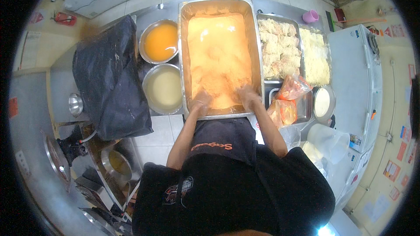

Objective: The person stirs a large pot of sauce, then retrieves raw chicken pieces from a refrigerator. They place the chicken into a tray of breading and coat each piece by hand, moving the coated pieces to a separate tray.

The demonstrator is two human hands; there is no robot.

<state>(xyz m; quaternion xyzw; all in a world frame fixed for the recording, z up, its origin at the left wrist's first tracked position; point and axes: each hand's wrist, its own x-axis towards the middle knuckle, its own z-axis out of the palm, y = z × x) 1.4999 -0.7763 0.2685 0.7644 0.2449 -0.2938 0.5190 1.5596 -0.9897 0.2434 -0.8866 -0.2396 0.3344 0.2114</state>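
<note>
A deep rectangular metal pan [258,57] stands lengthwise before me, spread with pale orange flour-like powder [218,39]. At its near left corner, my left hand [201,101] reaches down into the powder. My right hand [248,97] does the same by the near right wall. Both sets of fingers are blurred and partly sunk in powder, so whether they grip anything is hidden. Between the hands the powder looks rougher and darker; farther off it lies smooth, with a low mound near the middle.
Left of the pan are a bowl of orange liquid [161,41] and a bowl of cloudy pale liquid [163,88]. To the right stand a tray of coated pieces [280,46], a second tray of pale pieces [316,59], plastic bags [294,87] and a clear tub [330,142].
</note>
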